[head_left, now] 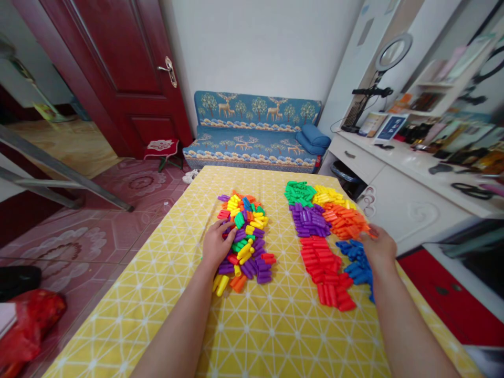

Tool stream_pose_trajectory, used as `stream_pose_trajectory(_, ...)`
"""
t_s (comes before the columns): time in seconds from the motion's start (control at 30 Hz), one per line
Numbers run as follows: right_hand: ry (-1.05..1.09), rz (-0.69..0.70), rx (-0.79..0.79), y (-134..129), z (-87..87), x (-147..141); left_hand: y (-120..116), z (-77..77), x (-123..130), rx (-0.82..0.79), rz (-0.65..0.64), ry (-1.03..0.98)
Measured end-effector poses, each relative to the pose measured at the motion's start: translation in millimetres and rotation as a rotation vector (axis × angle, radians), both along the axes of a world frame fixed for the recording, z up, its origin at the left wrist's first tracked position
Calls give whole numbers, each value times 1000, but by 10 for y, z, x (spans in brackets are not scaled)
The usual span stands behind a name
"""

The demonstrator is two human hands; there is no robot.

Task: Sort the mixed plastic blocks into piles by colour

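Observation:
My left hand (218,241) rests at the left edge of a mixed pile of colourful plastic pieces (246,251), thumb and fingers apart over it; nothing shows in its grasp. My right hand (378,244) is at the right edge of the sorted groups, its fingertips by the orange pieces (346,220) and just above the blue pieces (356,262). Those fingers are bent close together, and what they may hold is hidden. Green pieces (299,193), yellow pieces (333,196), purple pieces (309,220) and red pieces (325,268) lie in separate groups beside them.
A yellow patterned cloth (271,336) covers the table. Beyond its far edge stands a blue sofa (252,142). On the right is a white dresser (409,194) with many items on top. A small red stool (161,148) stands near the door (134,68).

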State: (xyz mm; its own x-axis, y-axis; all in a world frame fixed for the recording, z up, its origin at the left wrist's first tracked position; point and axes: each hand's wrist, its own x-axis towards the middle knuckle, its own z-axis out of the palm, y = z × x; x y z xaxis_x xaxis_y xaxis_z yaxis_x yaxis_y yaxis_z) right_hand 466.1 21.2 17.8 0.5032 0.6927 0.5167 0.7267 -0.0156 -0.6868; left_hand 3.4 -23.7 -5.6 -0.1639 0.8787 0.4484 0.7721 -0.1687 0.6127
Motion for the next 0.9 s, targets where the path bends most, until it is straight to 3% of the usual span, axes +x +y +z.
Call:
stream_pose_trajectory(0.1,-21,29,26,-198,124,-496,-8,7,3,-2,8,13)
stream_pose_trajectory(0.2,94,356,17,-434,146,-1168,-12,16,7,6,7,9)
stream_pose_trajectory(0.3,139,734,-187,-624,62,-1763,-16,22,9,-2,3,13)
stream_pose_trajectory(0.43,26,982,-319,-771,-97,-2235,-24,10,7,-2,5,26)
stream_pose_trajectory(0.53,107,969,-331,-848,-210,-2380,-26,-8,2,2,3,34)
stream_pose_trajectory(0.77,565,719,-285,-868,-367,-2348,-14,-27,-4,3,-5,37)
stream_pose_trajectory(0.9,693,749,-285,-857,-377,-2325,-15,-19,-1,7,-10,8)
